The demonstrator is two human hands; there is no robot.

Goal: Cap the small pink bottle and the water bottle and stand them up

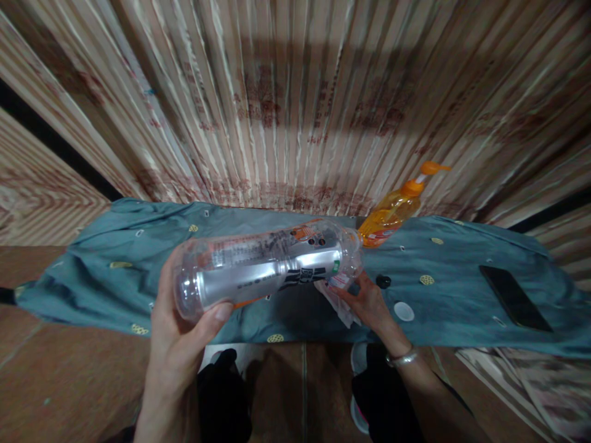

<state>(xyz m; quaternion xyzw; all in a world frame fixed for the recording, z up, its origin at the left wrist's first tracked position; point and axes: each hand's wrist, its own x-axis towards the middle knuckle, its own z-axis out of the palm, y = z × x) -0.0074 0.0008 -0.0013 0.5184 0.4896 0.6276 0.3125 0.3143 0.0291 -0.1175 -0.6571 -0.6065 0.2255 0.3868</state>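
Head view: left hand (pixel 178 335) grips plastic bottle (pixel 265 267); right hand (pixel 367 301) wipes its neck.

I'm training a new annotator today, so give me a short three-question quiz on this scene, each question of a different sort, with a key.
1. True or false: the left hand holds the clear plastic bottle lying sideways.
2. Where is the right hand? A) on the pump bottle B) at the clear bottle's neck end, on a white wipe C) on the phone
3. Fill in: the orange pump bottle stands on a ____ cloth.

Key: 1 true; 2 B; 3 blue-green.
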